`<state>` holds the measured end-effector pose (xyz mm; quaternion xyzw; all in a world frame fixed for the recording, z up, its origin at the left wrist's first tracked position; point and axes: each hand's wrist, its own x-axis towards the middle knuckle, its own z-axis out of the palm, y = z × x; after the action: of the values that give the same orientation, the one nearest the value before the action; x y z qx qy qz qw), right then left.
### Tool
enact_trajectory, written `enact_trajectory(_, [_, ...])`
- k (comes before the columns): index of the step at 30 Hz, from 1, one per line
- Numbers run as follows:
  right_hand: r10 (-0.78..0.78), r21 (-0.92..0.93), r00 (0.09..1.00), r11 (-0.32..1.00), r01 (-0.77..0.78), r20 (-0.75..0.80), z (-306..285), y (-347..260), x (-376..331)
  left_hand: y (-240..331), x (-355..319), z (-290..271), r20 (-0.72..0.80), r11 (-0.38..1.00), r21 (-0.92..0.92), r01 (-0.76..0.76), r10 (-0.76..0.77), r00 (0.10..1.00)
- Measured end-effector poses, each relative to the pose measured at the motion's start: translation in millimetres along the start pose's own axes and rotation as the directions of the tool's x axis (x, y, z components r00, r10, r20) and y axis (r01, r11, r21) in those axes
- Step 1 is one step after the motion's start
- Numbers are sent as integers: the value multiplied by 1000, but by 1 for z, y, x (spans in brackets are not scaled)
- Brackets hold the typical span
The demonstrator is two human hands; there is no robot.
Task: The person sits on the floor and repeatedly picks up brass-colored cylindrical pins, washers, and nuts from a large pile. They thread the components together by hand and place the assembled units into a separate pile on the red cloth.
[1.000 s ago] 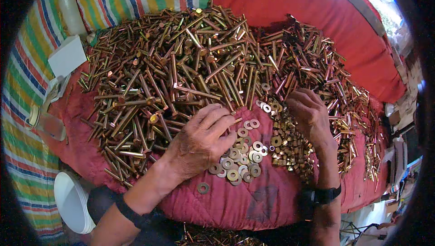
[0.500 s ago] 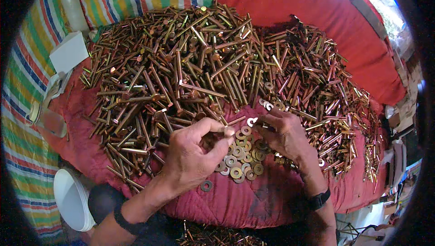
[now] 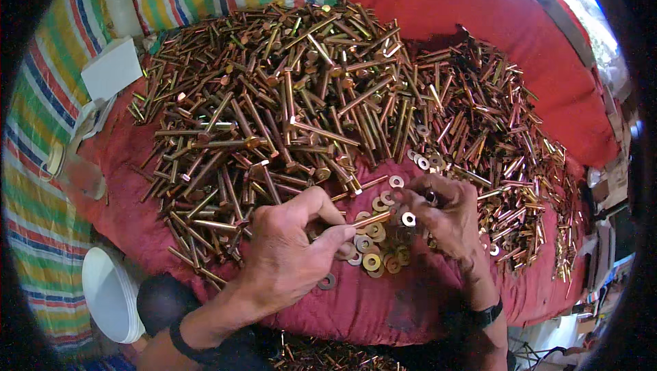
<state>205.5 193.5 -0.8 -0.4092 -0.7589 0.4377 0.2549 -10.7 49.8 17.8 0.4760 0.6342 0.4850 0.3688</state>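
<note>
In my left hand (image 3: 291, 244) is a bolt (image 3: 373, 220), pinched between thumb and forefinger. Its bare shank points right; the head end is hidden in my fingers. Close by the bolt's tip, my right hand (image 3: 445, 215) is closed, thumb and fingers together around a washer that is partly hidden and blurred. A bright washer (image 3: 408, 219) shows just under the right thumb; whether the thumb touches it I cannot tell. Beneath both hands lies a loose pile of flat washers (image 3: 371, 262). One grey washer (image 3: 327, 281) lies apart, beside my left wrist.
A large heap of bolts (image 3: 274, 97) covers the red quilted cloth (image 3: 328, 320), with smaller ones (image 3: 506, 200) on the right. At the left stand a white bucket (image 3: 102, 296), a clear jar (image 3: 82, 179) and a white card (image 3: 111, 70). Striped sheeting (image 3: 48, 104) hangs behind.
The view has shifted, so the scene sits slightly further right. The bolt now reaches out from my left fingers toward the right hand, which has come down from the washer at the pile's top.
</note>
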Motion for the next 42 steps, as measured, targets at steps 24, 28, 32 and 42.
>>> enact_trajectory(24, [61, 986, 989, 102, 130, -137, 24, -18, -4, -21, -9, 27, 40, 870, -493, 14, 7, 999])
enact_trajectory(28, [172, 990, 975, 3, 144, -142, 34, -22, -3, -23, -9, 27, 78, 825, -559, 83, -47, 996])
enact_trajectory(32, [268, 888, 914, 429, 169, -303, 48, -29, 0, -22, -9, 24, 35, 792, -607, 73, -65, 997])
enact_trajectory(42, [87, 648, 940, 746, 157, -329, 56, -46, -18, -16, -2, 5, 122, 583, -786, 205, -179, 976])
